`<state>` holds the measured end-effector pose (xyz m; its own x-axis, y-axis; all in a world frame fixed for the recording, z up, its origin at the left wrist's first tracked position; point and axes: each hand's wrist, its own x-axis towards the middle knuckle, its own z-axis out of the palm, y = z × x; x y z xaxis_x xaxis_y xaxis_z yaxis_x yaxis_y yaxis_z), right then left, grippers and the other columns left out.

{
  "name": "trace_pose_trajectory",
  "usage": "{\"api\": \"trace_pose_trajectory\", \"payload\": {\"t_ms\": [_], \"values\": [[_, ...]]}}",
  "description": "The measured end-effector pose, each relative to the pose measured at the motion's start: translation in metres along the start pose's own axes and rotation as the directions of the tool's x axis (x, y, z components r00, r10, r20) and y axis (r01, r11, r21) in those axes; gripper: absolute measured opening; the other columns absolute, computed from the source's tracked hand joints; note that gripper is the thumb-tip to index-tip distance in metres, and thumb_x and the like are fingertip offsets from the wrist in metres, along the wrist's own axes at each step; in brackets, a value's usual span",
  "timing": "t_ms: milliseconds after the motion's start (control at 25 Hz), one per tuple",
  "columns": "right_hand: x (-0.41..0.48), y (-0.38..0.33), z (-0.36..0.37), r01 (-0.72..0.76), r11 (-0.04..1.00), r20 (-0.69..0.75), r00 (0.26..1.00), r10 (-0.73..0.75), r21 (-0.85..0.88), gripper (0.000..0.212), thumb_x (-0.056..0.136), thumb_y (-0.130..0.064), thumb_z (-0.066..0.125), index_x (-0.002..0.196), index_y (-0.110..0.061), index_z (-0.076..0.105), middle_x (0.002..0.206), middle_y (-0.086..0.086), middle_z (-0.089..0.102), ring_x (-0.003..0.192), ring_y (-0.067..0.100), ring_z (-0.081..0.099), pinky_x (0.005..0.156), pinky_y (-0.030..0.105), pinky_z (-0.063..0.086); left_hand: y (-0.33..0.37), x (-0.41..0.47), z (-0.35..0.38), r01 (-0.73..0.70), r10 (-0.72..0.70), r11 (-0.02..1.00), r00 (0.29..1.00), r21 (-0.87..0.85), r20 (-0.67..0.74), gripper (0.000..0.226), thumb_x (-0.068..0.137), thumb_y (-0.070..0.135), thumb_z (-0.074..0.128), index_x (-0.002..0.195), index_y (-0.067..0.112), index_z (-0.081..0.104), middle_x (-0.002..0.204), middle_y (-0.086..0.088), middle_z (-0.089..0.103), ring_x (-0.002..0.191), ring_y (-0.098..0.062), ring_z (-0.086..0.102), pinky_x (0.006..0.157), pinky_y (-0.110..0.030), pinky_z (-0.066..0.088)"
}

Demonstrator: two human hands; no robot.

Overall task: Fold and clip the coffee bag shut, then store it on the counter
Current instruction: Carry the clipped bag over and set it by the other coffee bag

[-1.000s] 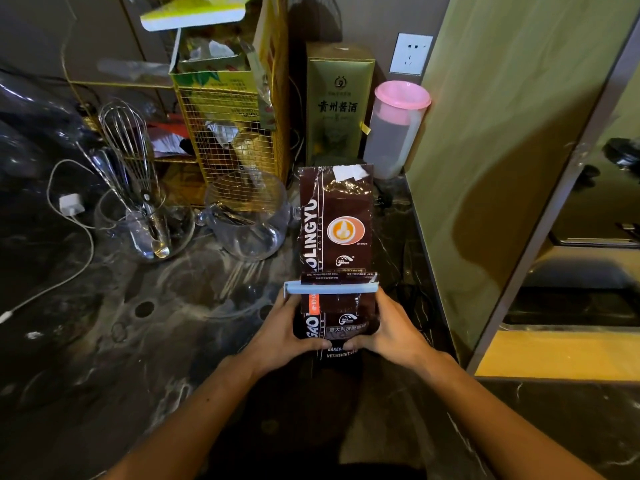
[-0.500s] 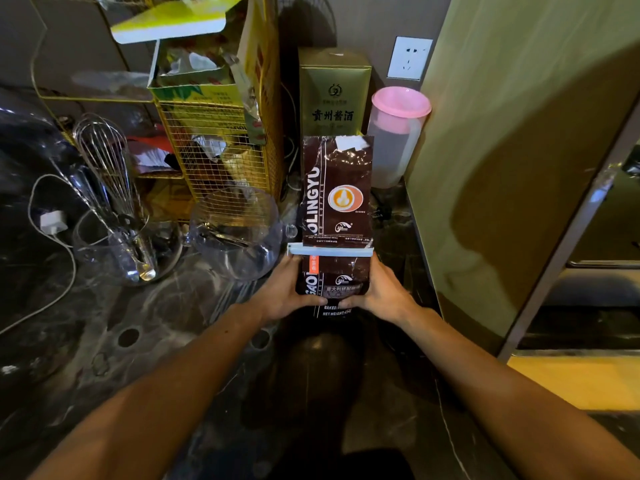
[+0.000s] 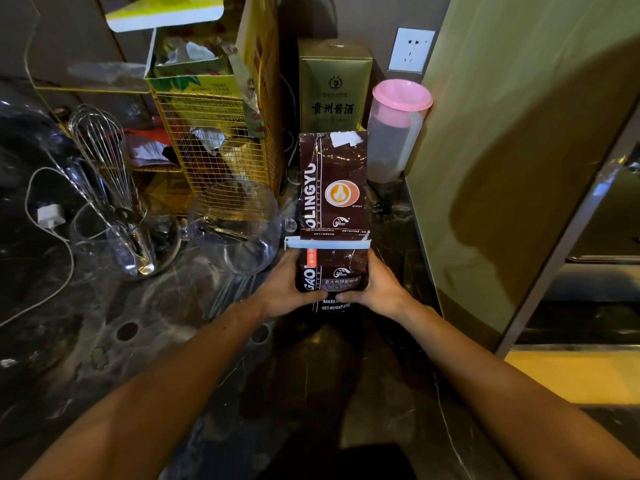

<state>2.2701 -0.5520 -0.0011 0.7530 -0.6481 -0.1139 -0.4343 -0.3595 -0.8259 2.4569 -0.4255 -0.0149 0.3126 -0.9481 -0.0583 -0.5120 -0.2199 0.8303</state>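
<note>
A dark brown coffee bag [image 3: 333, 188] stands upright on the dark marble counter [image 3: 145, 327], close to the back corner. A pale blue clip [image 3: 327, 242] runs across its full width about two thirds of the way down. The flattened upper part rises straight above the clip. My left hand [image 3: 289, 289] grips the bag's lower left side and my right hand [image 3: 375, 289] grips its lower right side, thumbs meeting on the front below the clip.
A gold box [image 3: 334, 88] and a pink-lidded container [image 3: 394, 129] stand right behind the bag. A glass jug [image 3: 239, 226] sits just left, then a glass bowl with a whisk [image 3: 104, 157]. A yellow wire rack [image 3: 214, 140] fills the back left. An olive panel [image 3: 502, 168] walls the right.
Both hands have carried the clipped bag away from me toward the back corner, nearer the gold box and the pink-lidded container. The grip is the same.
</note>
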Motion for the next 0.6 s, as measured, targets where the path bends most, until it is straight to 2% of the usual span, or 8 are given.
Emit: {"api": "trace_pose_trajectory", "payload": {"t_ms": [160,360,440,520,600], "values": [[-0.011,0.003,0.007,-0.04,0.997,-0.021,0.999,0.042,0.062,0.103,0.069,-0.021,0.087,0.149,-0.031,0.023,0.145,-0.006,0.048,0.135,0.012,0.045,0.113,0.045,0.04,0.001,-0.005,0.002,-0.012,0.011,0.999,1.0,-0.033,-0.016,0.085,0.064,0.046,0.084,0.134,0.031,0.04,0.134,0.005,0.053,0.127,-0.014,0.052,0.107,-0.046,0.045],[-0.03,-0.007,0.009,-0.041,0.999,-0.088,0.995,0.043,0.022,0.093,0.081,-0.023,0.077,0.151,-0.034,0.017,0.153,-0.004,0.039,0.143,0.015,0.034,0.117,0.051,0.033,0.004,-0.031,0.004,-0.028,0.026,0.993,0.999,-0.111,-0.025,0.093,0.077,0.051,0.074,0.151,0.041,0.018,0.15,0.008,0.043,0.139,-0.012,0.041,0.113,-0.047,0.039],[-0.039,-0.01,0.009,-0.055,0.998,-0.115,0.992,0.054,-0.009,0.089,0.084,-0.03,0.074,0.152,-0.031,0.016,0.156,-0.002,0.036,0.145,0.016,0.03,0.118,0.051,0.031,-0.001,-0.044,0.006,0.006,-0.009,0.988,1.0,-0.151,-0.021,0.094,0.079,0.059,0.07,0.151,0.045,0.013,0.155,0.006,0.036,0.142,-0.013,0.038,0.113,-0.049,0.037],[-0.05,-0.014,0.012,-0.063,0.997,-0.153,0.987,0.055,-0.049,0.088,0.085,-0.039,0.071,0.153,-0.029,0.016,0.158,-0.001,0.033,0.147,0.016,0.029,0.12,0.048,0.028,0.003,-0.062,0.009,0.03,-0.037,0.985,0.999,-0.171,-0.037,0.087,0.08,0.063,0.065,0.149,0.046,0.016,0.158,0.007,0.03,0.142,-0.013,0.036,0.115,-0.048,0.036],[-0.065,-0.021,0.018,-0.067,0.994,-0.197,0.979,0.05,-0.083,0.084,0.088,-0.045,0.066,0.154,-0.027,0.016,0.16,0.0,0.029,0.148,0.017,0.026,0.12,0.036,0.022,0.011,-0.082,0.015,0.02,-0.031,0.991,0.996,-0.136,-0.082,0.086,0.082,0.062,0.06,0.151,0.038,0.015,0.158,0.004,0.029,0.142,-0.012,0.034,0.117,-0.047,0.033]]}}
